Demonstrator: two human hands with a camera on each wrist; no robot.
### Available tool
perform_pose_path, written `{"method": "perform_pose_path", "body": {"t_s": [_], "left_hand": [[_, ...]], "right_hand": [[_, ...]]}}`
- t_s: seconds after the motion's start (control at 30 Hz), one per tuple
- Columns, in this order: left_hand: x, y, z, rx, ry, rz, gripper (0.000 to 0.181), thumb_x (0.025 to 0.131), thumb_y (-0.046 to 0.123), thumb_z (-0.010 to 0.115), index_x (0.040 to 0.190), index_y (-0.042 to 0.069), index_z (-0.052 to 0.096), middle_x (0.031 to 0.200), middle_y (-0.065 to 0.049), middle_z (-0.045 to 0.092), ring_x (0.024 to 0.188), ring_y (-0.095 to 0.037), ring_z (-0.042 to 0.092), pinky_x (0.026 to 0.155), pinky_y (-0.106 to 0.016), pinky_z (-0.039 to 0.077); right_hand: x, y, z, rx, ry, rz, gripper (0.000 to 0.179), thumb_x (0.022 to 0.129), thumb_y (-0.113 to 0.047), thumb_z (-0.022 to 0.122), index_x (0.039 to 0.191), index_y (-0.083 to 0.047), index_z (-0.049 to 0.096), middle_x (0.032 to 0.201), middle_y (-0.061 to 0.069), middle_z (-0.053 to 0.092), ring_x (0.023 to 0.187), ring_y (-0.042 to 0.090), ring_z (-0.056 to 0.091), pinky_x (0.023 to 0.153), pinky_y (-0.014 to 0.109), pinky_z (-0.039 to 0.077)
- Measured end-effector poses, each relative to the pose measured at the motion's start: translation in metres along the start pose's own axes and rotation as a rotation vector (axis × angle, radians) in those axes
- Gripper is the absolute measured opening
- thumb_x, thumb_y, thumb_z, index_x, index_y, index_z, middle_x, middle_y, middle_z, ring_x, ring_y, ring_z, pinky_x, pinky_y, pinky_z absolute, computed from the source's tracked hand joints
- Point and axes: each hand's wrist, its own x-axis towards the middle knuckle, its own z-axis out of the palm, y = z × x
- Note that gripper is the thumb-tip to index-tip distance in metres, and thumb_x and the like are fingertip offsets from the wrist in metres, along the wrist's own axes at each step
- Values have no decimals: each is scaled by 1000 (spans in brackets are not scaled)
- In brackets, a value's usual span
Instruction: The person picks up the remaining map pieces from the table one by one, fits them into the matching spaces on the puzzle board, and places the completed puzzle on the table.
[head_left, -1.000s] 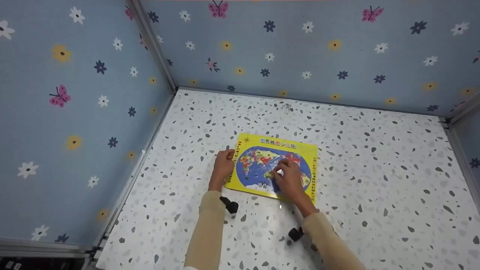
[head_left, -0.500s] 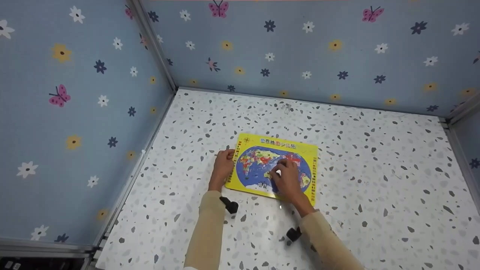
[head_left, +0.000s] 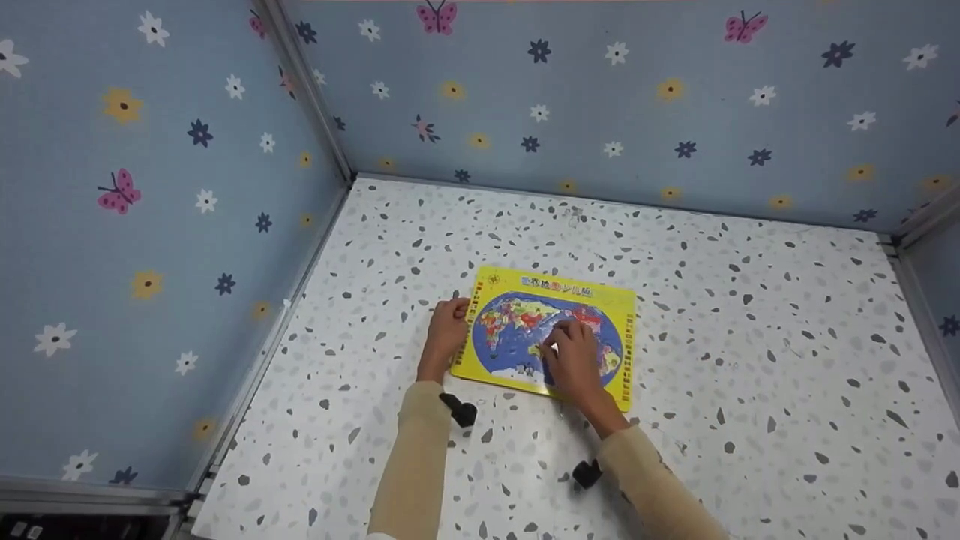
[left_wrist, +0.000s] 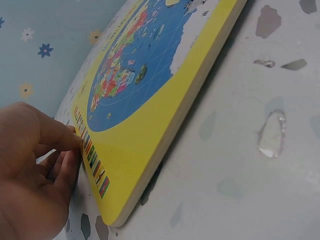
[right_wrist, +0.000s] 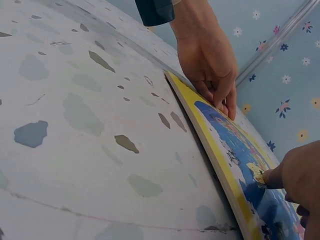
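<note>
A yellow-bordered world map puzzle board (head_left: 517, 381) lies flat on the speckled tabletop. At its left edge my left hand (head_left: 448, 327) holds on, thumb and fingers meeting the rim beside the row of small flags, as the left wrist view shows. Over the right half of the blue sea area, my right hand (head_left: 576, 358) bends its fingers down onto the map. In the right wrist view a digit of the right hand (right_wrist: 302, 175) touches the map beside a yellow land shape (right_wrist: 256, 172). Whether a piece sits between these fingers is hidden.
The white tabletop (head_left: 750, 337) with grey specks extends around the board. Blue flower-patterned panels (head_left: 645, 112) stand along the back and left. Black wrist devices (head_left: 587, 474) hang beside both forearms.
My right hand and forearm have shifted slightly to the left, and the white patch between the right thumb and fingers looks smaller. The left hand and the board stay put.
</note>
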Motion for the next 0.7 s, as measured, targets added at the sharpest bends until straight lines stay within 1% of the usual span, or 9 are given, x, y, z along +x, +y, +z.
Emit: {"method": "perform_pose_path", "body": {"t_s": [0.13, 0.27, 0.4, 0.53, 0.63, 0.7], "left_hand": [[1, 0, 0, 2, -2, -9, 43, 92, 1, 42, 133, 11, 54, 121, -4, 49, 109, -17, 48, 101, -36, 40], [2, -2, 0, 10, -8, -2, 41, 94, 3, 42, 133, 11, 54, 121, -4, 49, 111, -17, 49, 101, -36, 40], [4, -2, 0, 30, -12, 13, 41, 94, 4, 41, 132, 11, 55, 122, -5, 49, 109, -18, 49, 100, -36, 41], [4, -3, 0, 35, -10, 13, 42, 94, 3, 40, 132, 11, 55, 121, -5, 49, 108, -18, 50, 100, -36, 41], [4, -3, -1, 36, -8, 0, 43, 93, 3, 41, 132, 11, 55, 121, -5, 49, 107, -18, 49, 100, -36, 41], [5, -3, -1, 34, -10, -8, 43, 93, 3, 40, 133, 12, 55, 121, -4, 49, 106, -18, 47, 99, -36, 40]], "right_hand": [[-3, -1, 3, -66, 27, -38, 7, 89, -17, 66, 84, -13, 63, 114, 6, 56, 110, 24, 43, 98, 45, 34], [-4, -1, 4, -94, 47, -63, 7, 89, -17, 66, 84, -14, 64, 113, 6, 57, 109, 25, 43, 98, 46, 35], [-3, 1, 6, -104, 69, -92, 7, 89, -16, 66, 83, -13, 65, 111, 7, 58, 108, 27, 45, 96, 47, 36], [-4, 3, 6, -97, 91, -116, 6, 88, -16, 67, 83, -13, 67, 109, 8, 59, 106, 28, 46, 93, 48, 36], [-7, 3, 3, -78, 72, -91, 6, 88, -18, 68, 85, -14, 69, 111, 8, 59, 109, 28, 46, 95, 49, 35], [-8, 1, -1, -65, 36, -44, 7, 89, -22, 67, 88, -15, 71, 115, 7, 58, 113, 28, 45, 98, 50, 33]]}}
